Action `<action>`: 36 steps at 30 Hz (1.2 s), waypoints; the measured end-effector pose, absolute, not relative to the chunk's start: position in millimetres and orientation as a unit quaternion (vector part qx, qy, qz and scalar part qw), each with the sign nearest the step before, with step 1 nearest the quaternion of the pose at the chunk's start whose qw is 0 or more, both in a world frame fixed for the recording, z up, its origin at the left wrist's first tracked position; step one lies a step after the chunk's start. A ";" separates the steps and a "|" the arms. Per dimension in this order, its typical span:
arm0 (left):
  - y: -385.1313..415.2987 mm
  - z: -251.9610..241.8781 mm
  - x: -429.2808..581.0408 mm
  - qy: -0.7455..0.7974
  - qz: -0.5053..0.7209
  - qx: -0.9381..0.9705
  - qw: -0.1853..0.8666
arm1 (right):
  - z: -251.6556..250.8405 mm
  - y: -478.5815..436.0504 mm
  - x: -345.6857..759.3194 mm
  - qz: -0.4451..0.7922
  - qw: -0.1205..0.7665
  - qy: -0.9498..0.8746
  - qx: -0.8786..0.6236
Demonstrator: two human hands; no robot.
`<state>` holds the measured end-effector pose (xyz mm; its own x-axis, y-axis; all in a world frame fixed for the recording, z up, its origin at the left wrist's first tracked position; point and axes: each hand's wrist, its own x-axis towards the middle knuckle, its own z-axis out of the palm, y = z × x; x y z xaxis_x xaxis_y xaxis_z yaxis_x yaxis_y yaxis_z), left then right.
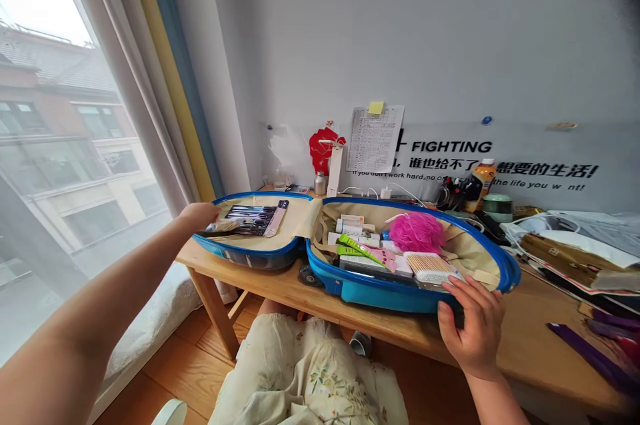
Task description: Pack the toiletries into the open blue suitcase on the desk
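Note:
An open blue suitcase [390, 295] with a cream lining lies on the wooden desk, its two halves side by side. My left hand [199, 213] is at the outer end of the left half, fingertips mostly hidden behind the rim. Close to it lie a clear packet [233, 224] and a dark brush set on a card [256, 217]. Over the front rim of the right half, my right hand [473, 318] has its fingers inside and thumb outside. Beside these fingers is a pack of cotton swabs [427, 265]. A pink bath puff [417, 232], green tube [357, 245] and white boxes share that half.
A bottle of orange drink [483, 178] and a green-lidded jar [497, 206] stand behind the suitcase. To the right are a brown pouch [555, 255] and a purple strip [593, 355]. Curtains [170, 72] and a window border the left side.

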<state>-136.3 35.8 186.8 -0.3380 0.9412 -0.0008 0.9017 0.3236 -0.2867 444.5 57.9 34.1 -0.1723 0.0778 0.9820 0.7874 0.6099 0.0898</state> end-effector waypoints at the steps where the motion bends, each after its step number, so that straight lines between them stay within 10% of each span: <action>1: 36.4 193.5 -134.7 -0.809 0.109 -0.572 0.086 | 34.5 57.5 444.3 -0.314 0.564 -0.698 -0.310; 15: 93.7 252.6 46.8 -0.662 -0.196 -0.715 0.107 | 28.4 59.5 446.2 -0.303 0.561 -0.695 -0.332; 36: 158.7 155.7 183.7 -0.515 -0.061 -0.855 -0.018 | 33.4 55.8 444.1 -0.299 0.569 -0.699 -0.314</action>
